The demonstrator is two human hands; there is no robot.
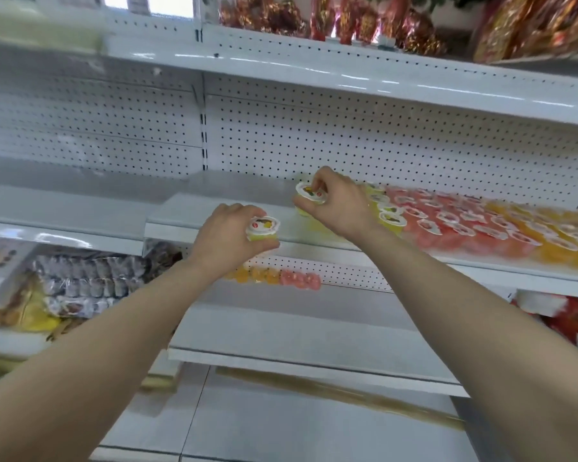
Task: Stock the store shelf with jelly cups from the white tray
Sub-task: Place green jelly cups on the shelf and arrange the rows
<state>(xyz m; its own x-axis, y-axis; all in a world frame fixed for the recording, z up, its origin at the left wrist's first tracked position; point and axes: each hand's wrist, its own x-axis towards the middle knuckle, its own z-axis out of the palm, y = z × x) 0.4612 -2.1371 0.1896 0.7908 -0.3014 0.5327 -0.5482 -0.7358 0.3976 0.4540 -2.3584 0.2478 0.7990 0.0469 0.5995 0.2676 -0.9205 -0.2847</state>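
My left hand (pixel 222 241) grips a yellow-green jelly cup (pixel 263 228) with a white printed lid, held just in front of the white shelf's front edge (pixel 314 250). My right hand (pixel 339 203) holds a second yellow jelly cup (pixel 309 198) over the shelf, just left of the rows standing there. Those rows hold several yellow-green cups (pixel 389 215), then pink cups (pixel 447 221), then orange cups (pixel 548 235) toward the right. The white tray is out of view.
The white pegboard back (pixel 347 145) rises behind the shelf, and bare shelf (pixel 221 191) lies left of the cups. Below, a few orange and pink jellies (pixel 281 276) sit on the lower shelf. Bagged snacks (pixel 80 281) lie lower left, red packets (pixel 568 315) lower right, and shiny red-gold goods (pixel 347 21) on top.
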